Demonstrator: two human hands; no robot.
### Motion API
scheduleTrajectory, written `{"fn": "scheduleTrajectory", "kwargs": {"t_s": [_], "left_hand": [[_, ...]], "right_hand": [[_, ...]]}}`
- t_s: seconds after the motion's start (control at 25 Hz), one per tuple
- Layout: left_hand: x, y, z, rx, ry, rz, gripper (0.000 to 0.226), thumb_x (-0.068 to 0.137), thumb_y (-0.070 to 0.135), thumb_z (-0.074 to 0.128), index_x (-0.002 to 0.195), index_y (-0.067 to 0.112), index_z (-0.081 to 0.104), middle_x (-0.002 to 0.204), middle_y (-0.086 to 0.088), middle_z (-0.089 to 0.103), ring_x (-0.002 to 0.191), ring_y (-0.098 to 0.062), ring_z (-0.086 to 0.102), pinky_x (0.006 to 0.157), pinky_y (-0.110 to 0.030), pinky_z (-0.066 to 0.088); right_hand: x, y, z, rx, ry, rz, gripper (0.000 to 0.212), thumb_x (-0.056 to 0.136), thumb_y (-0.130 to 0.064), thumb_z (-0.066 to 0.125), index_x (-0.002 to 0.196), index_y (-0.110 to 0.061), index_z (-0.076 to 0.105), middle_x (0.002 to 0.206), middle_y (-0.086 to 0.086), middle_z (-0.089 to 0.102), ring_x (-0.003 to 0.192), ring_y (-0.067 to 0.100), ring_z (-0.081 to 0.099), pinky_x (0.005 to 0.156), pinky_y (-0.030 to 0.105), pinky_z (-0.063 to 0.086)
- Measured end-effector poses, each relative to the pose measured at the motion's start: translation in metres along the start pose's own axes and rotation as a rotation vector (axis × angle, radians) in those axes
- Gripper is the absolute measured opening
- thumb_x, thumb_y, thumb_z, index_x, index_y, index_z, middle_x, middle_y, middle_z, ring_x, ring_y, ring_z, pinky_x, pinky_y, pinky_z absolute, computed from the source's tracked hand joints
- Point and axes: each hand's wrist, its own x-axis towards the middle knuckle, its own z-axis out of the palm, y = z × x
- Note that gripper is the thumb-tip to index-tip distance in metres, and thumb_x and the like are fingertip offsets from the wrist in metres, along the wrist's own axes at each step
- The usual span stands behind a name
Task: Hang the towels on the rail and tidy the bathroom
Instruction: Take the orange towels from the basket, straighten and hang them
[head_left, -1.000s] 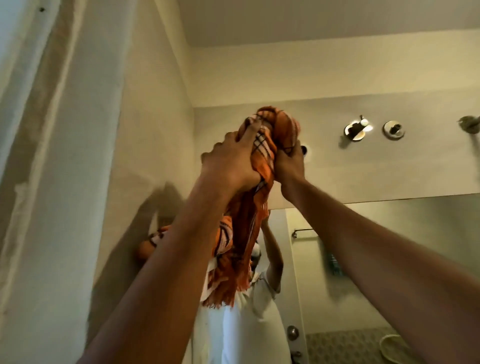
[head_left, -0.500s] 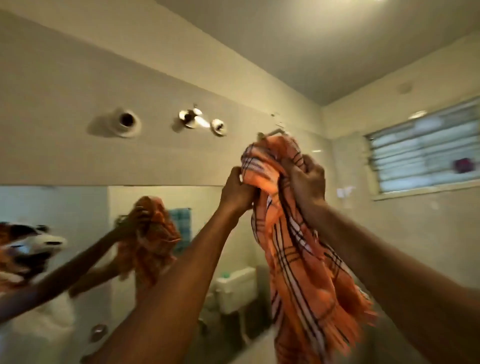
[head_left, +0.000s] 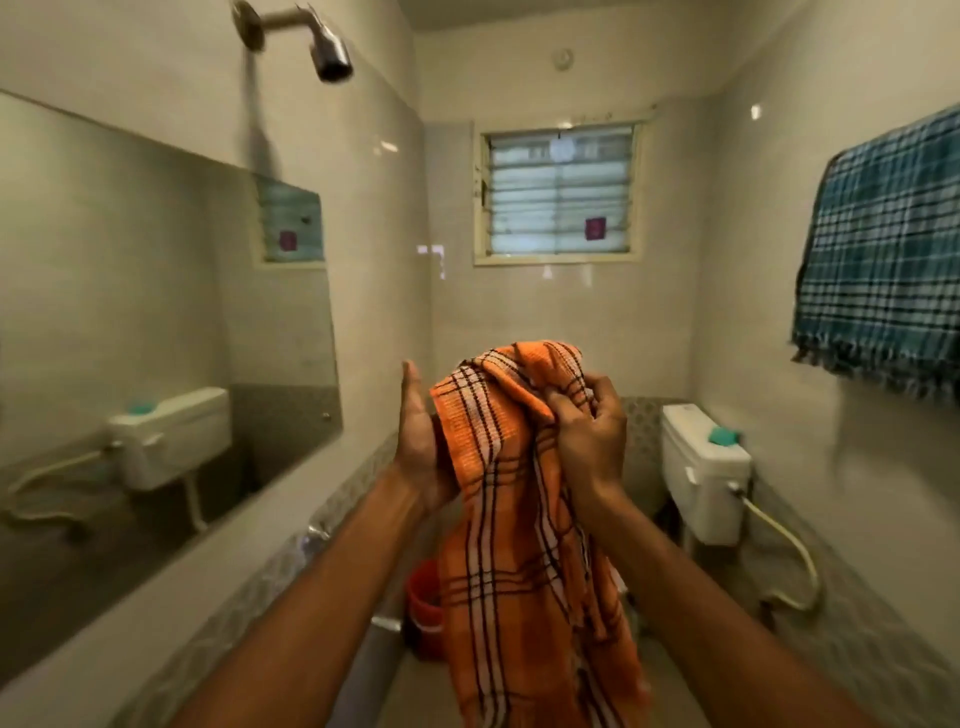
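Towel, orange plaid, hangs in front of us with its long axis vertical, bunched top up near our hands and its lower end running down out of view. Our right hand has fingers pinched on the gathered top edge; our left hand is flat and apart, palm against the cloth's left side. A blue towel hangs spread high on the right wall, its fringe pointing down. We face a louvred window in a pale tiled room, with a shower head and a mirror on the left wall, a cistern at the right and a red bucket low behind the cloth. We see no legible writing.
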Motion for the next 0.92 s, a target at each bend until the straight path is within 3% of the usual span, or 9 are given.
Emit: {"fn": "scheduleTrajectory", "kwargs": {"t_s": [0.12, 0.24, 0.4, 0.48, 0.6, 0.64, 0.72, 0.8, 0.92], "left_hand": [[0.014, -0.051, -0.021, 0.261, 0.326, -0.139, 0.056, 0.101, 0.043, 0.036, 0.125, -0.002, 0.059, 0.12, -0.024, 0.063, 0.108, -0.033, 0.064, 0.096, -0.044, 0.051], [0.03, -0.083, -0.029, 0.416, 0.608, -0.089, 0.04, 0.1, 0.03, 0.047, 0.117, -0.003, 0.062, 0.108, -0.021, 0.067, 0.098, -0.032, 0.064, 0.095, -0.047, 0.051], [0.037, -0.091, -0.044, 0.788, 0.708, 0.057, 0.036, 0.1, 0.035, 0.046, 0.095, 0.006, 0.068, 0.075, 0.003, 0.072, 0.073, -0.012, 0.061, 0.056, -0.014, 0.049], [0.042, -0.086, -0.055, 1.105, 0.707, 0.116, 0.041, 0.101, 0.038, 0.042, 0.1, 0.007, 0.068, 0.091, -0.009, 0.073, 0.083, -0.02, 0.064, 0.058, -0.019, 0.042], [0.048, -0.079, -0.078, 1.685, 0.765, 0.051, 0.042, 0.099, 0.049, 0.036, 0.108, 0.02, 0.065, 0.108, -0.019, 0.069, 0.098, -0.037, 0.064, 0.073, -0.035, 0.045], [0.047, -0.08, -0.087, 1.71, 0.765, 0.024, 0.042, 0.099, 0.049, 0.036, 0.105, 0.02, 0.065, 0.106, -0.018, 0.069, 0.096, -0.036, 0.064, 0.073, -0.036, 0.045], [0.045, -0.089, -0.095, 1.283, 0.764, 0.029, 0.038, 0.1, 0.047, 0.038, 0.096, 0.019, 0.063, 0.101, -0.014, 0.067, 0.084, -0.027, 0.064, 0.068, -0.031, 0.048], [0.055, -0.095, -0.095, 0.833, 0.86, -0.019, 0.036, 0.098, 0.051, 0.039, 0.105, 0.022, 0.06, 0.101, -0.008, 0.064, 0.074, -0.016, 0.061, 0.061, -0.028, 0.049], [0.078, -0.091, -0.083, 0.629, 0.797, -0.099, 0.049, 0.097, 0.058, 0.032, 0.119, 0.022, 0.057, 0.094, -0.006, 0.066, 0.071, -0.017, 0.061, 0.067, -0.031, 0.051]], "right_hand": [[-0.015, 0.039, -0.034, -0.06, -0.042, -0.005, 0.017, 0.081, -0.024, 0.073, 0.096, -0.027, 0.064, 0.088, -0.007, 0.071, 0.076, 0.004, 0.067, 0.066, 0.02, 0.055], [-0.008, 0.071, -0.064, 0.34, -0.044, 0.321, 0.012, 0.085, -0.002, 0.062, 0.086, -0.014, 0.061, 0.089, 0.011, 0.065, 0.08, 0.022, 0.064, 0.075, 0.031, 0.053], [-0.006, 0.135, -0.128, 0.742, 0.018, 0.776, 0.031, 0.09, -0.01, 0.044, 0.081, -0.004, 0.073, 0.081, 0.015, 0.074, 0.073, 0.029, 0.071, 0.076, 0.037, 0.059], [-0.01, 0.165, -0.151, 0.758, 0.127, 0.829, 0.038, 0.091, -0.014, 0.039, 0.086, -0.004, 0.075, 0.081, 0.014, 0.075, 0.073, 0.028, 0.072, 0.07, 0.037, 0.062], [-0.009, 0.193, -0.167, 0.525, 0.269, 0.817, 0.035, 0.089, -0.015, 0.045, 0.107, 0.003, 0.069, 0.102, 0.02, 0.072, 0.095, 0.036, 0.069, 0.088, 0.045, 0.056], [-0.005, 0.2, -0.167, 0.419, 0.343, 0.813, 0.029, 0.086, -0.012, 0.051, 0.103, 0.002, 0.069, 0.107, 0.02, 0.07, 0.097, 0.036, 0.067, 0.089, 0.045, 0.055], [0.003, 0.202, -0.164, 0.34, 0.451, 0.834, 0.023, 0.082, -0.009, 0.056, 0.098, 0.0, 0.07, 0.112, 0.02, 0.069, 0.094, 0.034, 0.065, 0.09, 0.047, 0.055], [0.014, 0.192, -0.16, 0.482, 0.351, 0.847, 0.032, 0.087, -0.015, 0.047, 0.103, 0.001, 0.07, 0.11, 0.021, 0.07, 0.099, 0.037, 0.065, 0.099, 0.05, 0.05], [0.047, 0.176, -0.16, 0.773, 0.239, 0.802, 0.035, 0.093, -0.022, 0.038, 0.088, -0.012, 0.071, 0.083, 0.01, 0.075, 0.085, 0.03, 0.068, 0.097, 0.045, 0.048]]}}
